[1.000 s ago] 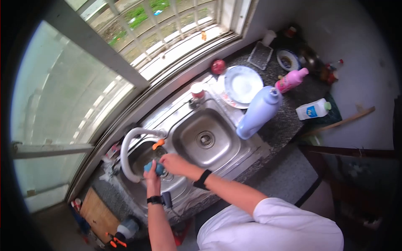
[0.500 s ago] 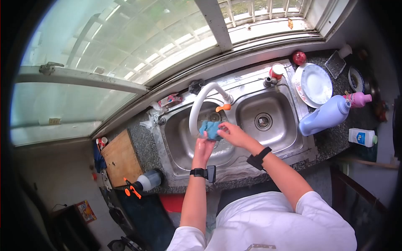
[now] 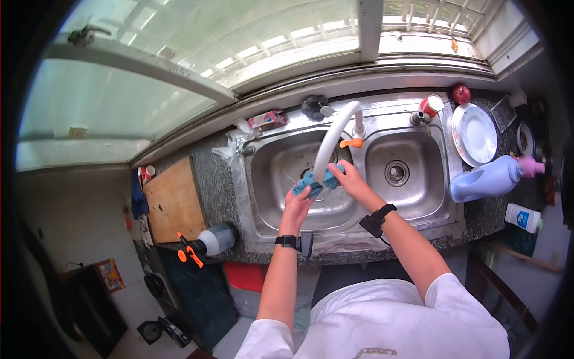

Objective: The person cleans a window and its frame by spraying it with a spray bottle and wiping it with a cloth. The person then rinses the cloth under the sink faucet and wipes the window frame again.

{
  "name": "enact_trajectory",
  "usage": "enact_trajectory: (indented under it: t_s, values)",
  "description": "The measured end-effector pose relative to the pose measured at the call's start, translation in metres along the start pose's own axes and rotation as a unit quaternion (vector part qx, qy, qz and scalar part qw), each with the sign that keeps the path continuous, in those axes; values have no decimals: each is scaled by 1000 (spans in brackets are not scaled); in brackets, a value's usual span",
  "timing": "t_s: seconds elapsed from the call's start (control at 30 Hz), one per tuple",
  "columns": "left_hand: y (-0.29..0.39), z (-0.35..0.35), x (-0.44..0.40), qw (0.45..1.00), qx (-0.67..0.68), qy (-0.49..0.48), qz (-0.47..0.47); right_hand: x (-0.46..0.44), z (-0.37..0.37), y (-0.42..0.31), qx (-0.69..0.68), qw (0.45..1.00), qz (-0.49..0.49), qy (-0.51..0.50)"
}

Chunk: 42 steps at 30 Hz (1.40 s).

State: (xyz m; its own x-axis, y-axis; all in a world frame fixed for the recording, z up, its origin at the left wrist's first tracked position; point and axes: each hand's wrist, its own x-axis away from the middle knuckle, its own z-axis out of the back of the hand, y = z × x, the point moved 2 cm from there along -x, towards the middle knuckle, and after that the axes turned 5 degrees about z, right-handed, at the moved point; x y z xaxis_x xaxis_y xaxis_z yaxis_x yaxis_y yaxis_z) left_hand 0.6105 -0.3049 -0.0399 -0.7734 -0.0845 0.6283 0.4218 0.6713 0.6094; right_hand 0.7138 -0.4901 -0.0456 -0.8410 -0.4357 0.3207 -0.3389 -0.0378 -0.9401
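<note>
A blue cloth [image 3: 323, 183] is stretched between my two hands, right below the spout of the white curved faucet [image 3: 336, 139]. My left hand [image 3: 297, 205] grips its left end, and my right hand [image 3: 351, 179] pinches its right end. Both hands are over the left basin [image 3: 272, 164] of the steel double sink. The faucet's orange handle [image 3: 351, 143] sits just behind the right hand. Water at the spout is hard to make out. Each wrist wears a black strap.
Right of the sink are stacked plates [image 3: 478, 134], a lavender bottle [image 3: 485, 179] and a white bottle [image 3: 522, 218]. A red-and-white cup [image 3: 431, 105] stands behind the right basin [image 3: 418, 155]. On the left lie a wooden board [image 3: 173, 200] and a spray bottle [image 3: 216, 238].
The cloth was bunched in my hands; now it is spread between them and directly beneath the spout. My hands have moved apart. The camera view has shifted, so the sink appears farther right.
</note>
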Motion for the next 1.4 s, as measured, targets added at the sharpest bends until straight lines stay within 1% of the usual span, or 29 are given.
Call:
enact_trajectory:
  t_s: [0.07, 0.13, 0.2, 0.23, 0.27, 0.33, 0.37, 0.4, 0.47, 0.5, 0.53, 0.57, 0.6, 0.7, 0.73, 0.77, 0.8, 0.87, 0.9, 0.93, 1.0, 1.03, 1.1, 1.17, 1.23, 1.27, 1.33, 1.37, 1.4]
  values:
    - [-6, 7, -1, 1000, -5, 15, -6, 8, -13, -18, -19, 999, -11, -32]
    - [-8, 2, -4, 998, -5, 28, 50, 0, -23, -17, 48, 996, 62, -38]
    - [-12, 2, -8, 992, -58, 41, 101, 2, -31, -35, 22, 999, 18, -14]
    - [-16, 2, -9, 993, -63, 31, 97, 2, -36, -38, 17, 1000, 3, -1]
    - [-21, 1, -12, 993, -68, 20, 94, 0, -36, -36, 30, 999, 28, 25]
    - [-33, 5, -23, 989, 46, -65, 121, -1, -42, -26, 86, 989, 94, 69]
    - [-30, 3, -24, 984, 81, -92, 127, -8, -36, -11, 125, 983, 121, 52]
    - [-25, -3, -23, 977, 116, -122, 134, -3, -36, -19, 161, 982, 94, 25]
    - [-4, -16, -16, 961, 180, -157, 136, -5, -37, 0, 236, 963, 125, 24]
    - [4, -27, -11, 941, 239, -192, 143, -1, -40, 0, 241, 962, 124, 20]
    - [11, -39, -6, 940, 242, -193, 141, 3, -46, -7, 246, 955, 167, 3]
    - [14, -51, -4, 975, 138, -116, 131, 7, -50, -13, 251, 945, 208, -12]
    - [13, -58, -5, 991, 32, -38, 121, 11, -48, -16, 254, 945, 206, -14]
    - [-9, -53, -37, 994, 4, -56, 97, 23, -36, -23, 240, 956, 152, -75]
    - [-10, -56, -42, 993, -33, -75, 86, 26, -27, -28, 141, 981, 119, -57]
    - [-13, -62, -46, 997, -51, -59, 28, 30, -18, -30, 39, 995, 82, -36]
    - [-14, -68, -46, 997, -48, -58, 30, 32, -9, -36, 41, 995, 79, -37]
    - [-13, -84, -45, 985, -158, -62, -29, 37, 12, -52, 244, 967, 39, 61]
    - [-14, -91, -47, 969, -205, -68, -117, 43, 4, -69, 217, 963, 100, 127]
    - [-15, -98, -47, 969, -203, -74, -116, 45, 4, -69, 222, 961, 99, 132]
    - [-8, -105, -44, 944, -249, -9, -216, 48, 13, -61, 163, 968, 83, 171]
    - [-3, -107, -42, 945, -245, -17, -217, 51, 10, -65, 161, 968, 99, 167]
    - [5, -95, -34, 931, -312, 124, -142, 53, -1, -69, 104, 976, 84, 173]
    - [-3, -69, -48, 949, -255, 163, -85, 49, -3, -53, 34, 992, 38, 119]
    - [-12, -39, -63, 838, -413, 328, -139, 42, -14, -34, 42, 996, -39, 71]
    - [-8, -34, -60, 839, -417, 320, -140, 39, -17, -31, 40, 995, -37, 80]
    - [-2, -26, -49, 901, -381, 184, -93, 36, -30, -24, 93, 993, -67, -1]
    - [4, -26, -45, 901, -385, 178, -92, 36, -37, -21, 91, 994, -67, 6]
    - [11, -35, -36, 934, -334, 128, -16, 34, -43, -22, 152, 987, 29, 29]
